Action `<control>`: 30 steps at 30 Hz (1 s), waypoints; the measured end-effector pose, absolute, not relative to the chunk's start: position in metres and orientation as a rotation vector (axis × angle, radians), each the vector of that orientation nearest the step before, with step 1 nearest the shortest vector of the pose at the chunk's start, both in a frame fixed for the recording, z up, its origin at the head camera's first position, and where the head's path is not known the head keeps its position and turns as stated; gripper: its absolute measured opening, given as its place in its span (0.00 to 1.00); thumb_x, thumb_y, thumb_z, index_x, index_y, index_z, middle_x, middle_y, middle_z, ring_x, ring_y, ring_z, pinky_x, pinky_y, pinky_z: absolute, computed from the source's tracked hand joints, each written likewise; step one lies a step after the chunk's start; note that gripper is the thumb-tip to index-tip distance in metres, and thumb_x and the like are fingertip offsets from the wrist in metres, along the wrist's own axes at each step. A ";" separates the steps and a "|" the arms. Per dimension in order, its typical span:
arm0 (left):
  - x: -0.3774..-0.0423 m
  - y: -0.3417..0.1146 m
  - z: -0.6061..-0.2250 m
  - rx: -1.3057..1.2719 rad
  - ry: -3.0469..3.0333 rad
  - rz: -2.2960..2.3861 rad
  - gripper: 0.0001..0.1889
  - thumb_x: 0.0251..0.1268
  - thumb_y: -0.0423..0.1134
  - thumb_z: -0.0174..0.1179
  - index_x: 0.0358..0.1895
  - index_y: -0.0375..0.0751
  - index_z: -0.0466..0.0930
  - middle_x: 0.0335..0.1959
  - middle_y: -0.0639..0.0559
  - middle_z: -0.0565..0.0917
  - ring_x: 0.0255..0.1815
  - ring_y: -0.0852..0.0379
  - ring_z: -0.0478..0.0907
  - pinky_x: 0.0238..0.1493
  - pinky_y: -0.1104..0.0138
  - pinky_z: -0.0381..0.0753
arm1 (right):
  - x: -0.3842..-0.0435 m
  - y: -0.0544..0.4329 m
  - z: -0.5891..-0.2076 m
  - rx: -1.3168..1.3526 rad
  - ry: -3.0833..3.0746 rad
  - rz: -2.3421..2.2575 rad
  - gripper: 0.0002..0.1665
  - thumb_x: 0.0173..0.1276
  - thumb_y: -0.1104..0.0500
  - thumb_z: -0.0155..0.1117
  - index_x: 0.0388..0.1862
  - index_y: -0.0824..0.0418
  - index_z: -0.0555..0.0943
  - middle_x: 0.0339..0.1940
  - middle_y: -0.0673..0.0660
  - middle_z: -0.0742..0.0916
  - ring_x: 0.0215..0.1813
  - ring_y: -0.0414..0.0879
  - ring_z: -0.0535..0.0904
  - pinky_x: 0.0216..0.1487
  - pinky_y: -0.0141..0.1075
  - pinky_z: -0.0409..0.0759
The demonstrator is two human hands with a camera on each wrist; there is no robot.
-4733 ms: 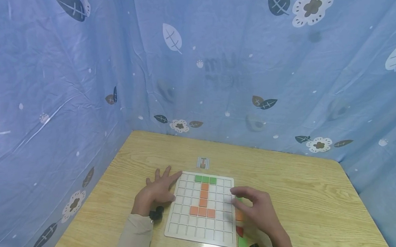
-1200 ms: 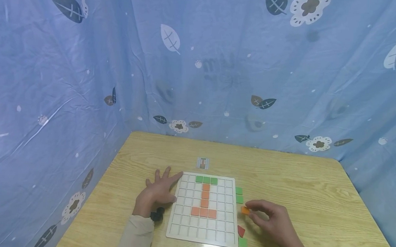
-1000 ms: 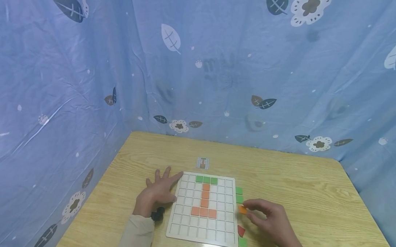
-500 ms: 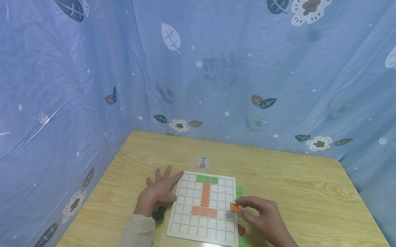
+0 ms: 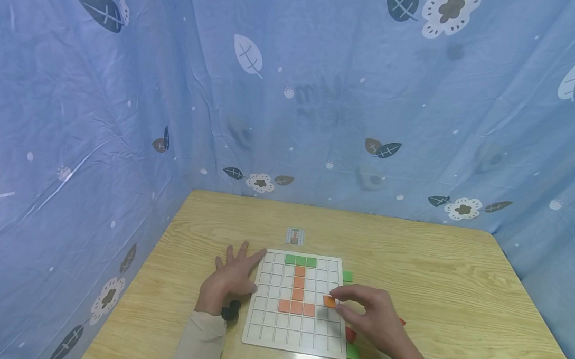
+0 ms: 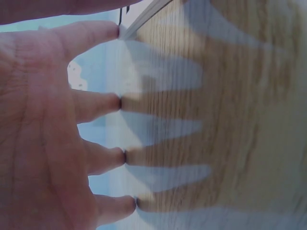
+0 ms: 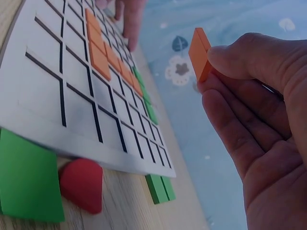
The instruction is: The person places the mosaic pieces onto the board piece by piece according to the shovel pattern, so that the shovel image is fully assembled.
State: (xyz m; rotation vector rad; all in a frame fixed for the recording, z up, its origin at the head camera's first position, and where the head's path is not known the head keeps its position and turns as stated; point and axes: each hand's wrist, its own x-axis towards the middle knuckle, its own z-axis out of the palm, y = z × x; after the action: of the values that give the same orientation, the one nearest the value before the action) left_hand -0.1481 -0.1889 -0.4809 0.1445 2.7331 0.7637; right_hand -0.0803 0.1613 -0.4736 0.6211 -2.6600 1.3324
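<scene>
Pinching an orange tile point(image 5: 329, 302), the right hand point(image 5: 370, 313) holds it above the gridded board point(image 5: 286, 338) just right of the left hand point(image 5: 229, 279), which is spread wide, fingertips point(image 6: 113, 102) on the table point(image 5: 436, 274).

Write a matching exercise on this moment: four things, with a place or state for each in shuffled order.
1. Right hand
2. Picture card
3. Row of three green tiles
4. Left hand

A. In the board's far row of squares
B. Pinching a raised orange tile
C. Spread out at the board's left edge
D. On the table, beyond the board

Pairs: 1-B, 2-D, 3-A, 4-C
</scene>
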 end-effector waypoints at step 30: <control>-0.144 -0.185 -0.469 0.181 2.736 0.699 0.51 0.50 0.28 0.70 0.85 0.49 0.67 0.90 0.35 0.57 0.89 0.19 0.41 0.79 0.16 0.39 | -0.073 0.118 -0.502 1.000 -2.366 1.379 0.24 0.59 0.75 0.78 0.48 0.51 0.93 0.45 0.46 0.96 0.46 0.41 0.93 0.55 0.23 0.87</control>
State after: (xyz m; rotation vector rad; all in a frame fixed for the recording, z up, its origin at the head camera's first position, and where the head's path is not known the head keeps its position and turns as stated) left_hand -0.1438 -0.1852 -0.4691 0.1809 2.7357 0.6993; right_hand -0.0726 0.1184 -0.5019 1.0004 -2.3655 1.3789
